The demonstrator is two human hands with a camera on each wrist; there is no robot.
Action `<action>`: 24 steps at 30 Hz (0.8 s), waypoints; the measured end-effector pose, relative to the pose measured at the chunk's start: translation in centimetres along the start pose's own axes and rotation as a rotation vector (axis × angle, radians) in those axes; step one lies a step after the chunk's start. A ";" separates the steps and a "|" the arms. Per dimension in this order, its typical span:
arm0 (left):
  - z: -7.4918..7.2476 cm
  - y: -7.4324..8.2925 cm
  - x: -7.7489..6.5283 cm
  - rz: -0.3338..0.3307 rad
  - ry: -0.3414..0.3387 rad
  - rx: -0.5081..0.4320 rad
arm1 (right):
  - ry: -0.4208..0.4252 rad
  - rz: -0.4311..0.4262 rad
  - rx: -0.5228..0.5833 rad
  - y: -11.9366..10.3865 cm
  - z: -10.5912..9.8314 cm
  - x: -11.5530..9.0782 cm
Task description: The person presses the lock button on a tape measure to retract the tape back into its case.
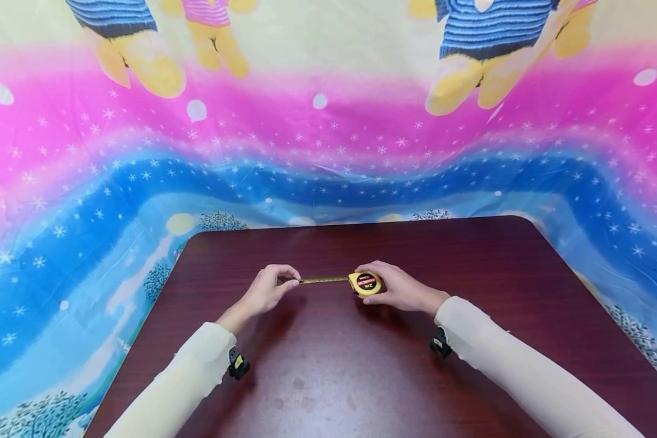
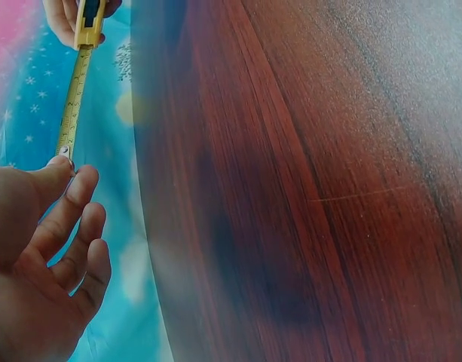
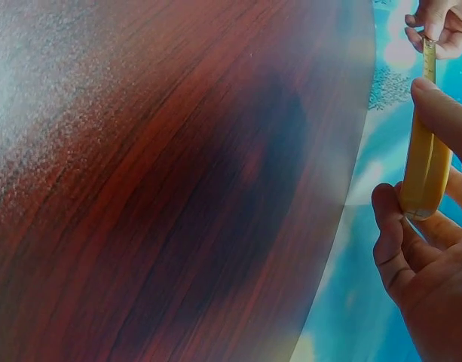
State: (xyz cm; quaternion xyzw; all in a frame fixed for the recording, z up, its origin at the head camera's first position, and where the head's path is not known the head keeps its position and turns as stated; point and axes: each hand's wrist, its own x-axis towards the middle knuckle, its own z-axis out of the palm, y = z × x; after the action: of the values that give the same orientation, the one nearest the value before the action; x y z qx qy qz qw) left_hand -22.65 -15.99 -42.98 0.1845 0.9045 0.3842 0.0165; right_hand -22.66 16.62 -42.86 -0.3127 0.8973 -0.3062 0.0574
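A yellow tape measure [image 1: 365,283] with a black round label marked 2m is gripped by my right hand [image 1: 396,288], thumb and fingers around its case. A short length of yellow blade [image 1: 324,280] stretches out leftward from it. At the blade's end, my left hand [image 1: 266,288] pinches the metal tip between thumb and index finger. In the left wrist view, the hooked end [image 2: 65,151] shows at the fingertips, and the other fingers are loosely bent. The right wrist view shows the case [image 3: 426,162] edge-on, with the blade running toward the left hand. Both hands are above the table.
The dark red-brown wooden table [image 1: 317,365] has rounded far corners. Behind and beside it hangs a printed cloth [image 1: 306,134] in pink and blue with snowflakes. Black wrist cameras sit below both cream sleeves [image 1: 170,377].
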 end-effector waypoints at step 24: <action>1.1 0.6 0.4 0.001 -0.018 -0.002 | -0.008 0.004 -0.004 -0.1 0.7 0.6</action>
State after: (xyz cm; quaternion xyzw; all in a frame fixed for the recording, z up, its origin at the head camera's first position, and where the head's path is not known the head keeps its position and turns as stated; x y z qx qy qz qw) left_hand -22.61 -14.73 -43.25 0.1882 0.9038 0.3836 0.0247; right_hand -22.85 15.84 -43.34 -0.3125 0.8982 -0.3029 0.0610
